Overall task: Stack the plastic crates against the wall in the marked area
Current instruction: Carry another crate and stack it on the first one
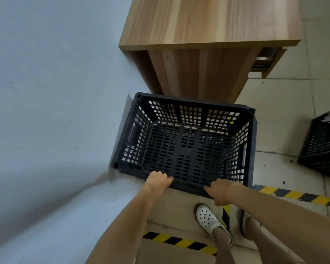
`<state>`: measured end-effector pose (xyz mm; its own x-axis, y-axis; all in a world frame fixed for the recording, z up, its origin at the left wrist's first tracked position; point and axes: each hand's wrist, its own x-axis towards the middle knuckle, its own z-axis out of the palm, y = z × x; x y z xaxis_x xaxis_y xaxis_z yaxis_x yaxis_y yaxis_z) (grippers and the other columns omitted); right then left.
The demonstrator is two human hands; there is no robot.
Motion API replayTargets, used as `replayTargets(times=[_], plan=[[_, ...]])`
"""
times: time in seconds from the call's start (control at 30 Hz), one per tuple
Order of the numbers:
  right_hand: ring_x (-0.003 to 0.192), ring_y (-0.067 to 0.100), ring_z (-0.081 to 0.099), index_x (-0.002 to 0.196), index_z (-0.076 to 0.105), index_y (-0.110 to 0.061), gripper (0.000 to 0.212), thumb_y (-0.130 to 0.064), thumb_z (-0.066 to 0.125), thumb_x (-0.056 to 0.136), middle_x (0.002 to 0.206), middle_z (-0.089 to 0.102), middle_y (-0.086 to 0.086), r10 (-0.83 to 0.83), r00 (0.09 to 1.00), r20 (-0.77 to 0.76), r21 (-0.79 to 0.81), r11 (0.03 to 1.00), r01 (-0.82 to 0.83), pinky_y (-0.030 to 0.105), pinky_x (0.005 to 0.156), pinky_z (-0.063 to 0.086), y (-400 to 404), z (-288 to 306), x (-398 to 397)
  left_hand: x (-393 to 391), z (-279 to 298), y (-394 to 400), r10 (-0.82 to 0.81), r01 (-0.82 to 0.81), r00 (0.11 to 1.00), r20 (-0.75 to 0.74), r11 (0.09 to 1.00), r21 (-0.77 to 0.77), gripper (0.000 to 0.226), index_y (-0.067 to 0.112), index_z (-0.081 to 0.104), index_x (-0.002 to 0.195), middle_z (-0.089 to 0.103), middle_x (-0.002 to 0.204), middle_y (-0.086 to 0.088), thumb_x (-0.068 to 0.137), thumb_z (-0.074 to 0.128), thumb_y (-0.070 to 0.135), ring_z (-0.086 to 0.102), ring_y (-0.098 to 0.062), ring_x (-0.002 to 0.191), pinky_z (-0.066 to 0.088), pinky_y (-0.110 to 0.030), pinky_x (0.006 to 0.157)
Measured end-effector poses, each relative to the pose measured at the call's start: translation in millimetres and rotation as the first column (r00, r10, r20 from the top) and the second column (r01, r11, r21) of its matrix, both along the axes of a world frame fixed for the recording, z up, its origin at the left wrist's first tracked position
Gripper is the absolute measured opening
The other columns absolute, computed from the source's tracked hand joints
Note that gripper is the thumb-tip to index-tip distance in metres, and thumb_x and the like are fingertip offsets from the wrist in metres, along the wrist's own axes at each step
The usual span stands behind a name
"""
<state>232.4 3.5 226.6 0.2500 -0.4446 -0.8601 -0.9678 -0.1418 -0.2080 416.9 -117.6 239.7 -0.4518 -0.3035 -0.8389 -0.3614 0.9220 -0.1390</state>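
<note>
A black perforated plastic crate (187, 141) sits open side up beside the pale wall (46, 92), in front of a wooden desk. My left hand (157, 181) is closed over the crate's near rim on the left. My right hand (220, 191) grips the same rim further right, fingers curled over the edge. Yellow-and-black floor tape (301, 196) runs off to the right from the crate's near right corner. Whether another crate lies under this one I cannot tell.
The wooden desk (208, 35) stands against the wall just beyond the crate, with a drawer partly out at its right. A second black crate (324, 145) sits on the tiled floor at the right edge. More striped tape (179, 241) crosses near my feet in white clogs (211, 221).
</note>
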Motion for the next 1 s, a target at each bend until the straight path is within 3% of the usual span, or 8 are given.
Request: replayTargets(times=[0.33,0.53,0.73,1.0], plan=[[0.118,0.035,0.052,0.151,0.023,-0.011,0.060,-0.020,0.045,0.096,0.134,0.051,0.018,0.096,0.995,0.010,-0.052,0.994,-0.096,0.040,0.092,0.045,24,-8,0,3,0,29,0.042,-0.043,0.998,0.052,0.999,0.023,0.059,0.016,0.030,0.150,0.051,0.134,-0.015,0.096,0.049,0.003,0.049,-0.034,0.124,0.041,-0.040,0.098],[0.119,0.035,0.052,0.153,0.020,-0.013,0.059,-0.021,0.040,0.098,0.135,0.051,0.018,0.103,0.994,0.024,-0.074,0.992,-0.101,0.040,0.091,0.045,33,-8,-6,-3,7,37,0.082,-0.085,0.994,0.072,0.996,0.036,0.058,0.016,0.029,0.151,0.049,0.137,-0.015,0.097,0.048,0.003,0.046,-0.034,0.127,0.040,-0.039,0.099],[0.118,0.036,0.054,0.149,0.029,-0.013,0.053,-0.028,0.040,0.100,0.135,0.052,0.019,0.072,0.992,0.102,-0.100,0.993,-0.062,0.042,0.093,0.045,35,-15,-4,7,3,37,0.118,-0.120,0.988,0.103,0.993,0.008,0.063,0.021,0.023,0.153,0.050,0.136,-0.013,0.097,0.048,0.006,0.048,-0.032,0.126,0.041,-0.038,0.098],[0.113,0.036,0.056,0.150,0.028,-0.016,0.054,-0.033,0.040,0.100,0.131,0.055,0.018,0.059,0.988,0.139,-0.107,0.993,-0.045,0.039,0.084,0.044,34,-17,4,15,1,34,0.152,-0.152,0.980,0.129,0.988,-0.004,0.063,0.020,0.023,0.153,0.047,0.140,-0.012,0.097,0.047,0.004,0.046,-0.033,0.128,0.041,-0.039,0.099]])
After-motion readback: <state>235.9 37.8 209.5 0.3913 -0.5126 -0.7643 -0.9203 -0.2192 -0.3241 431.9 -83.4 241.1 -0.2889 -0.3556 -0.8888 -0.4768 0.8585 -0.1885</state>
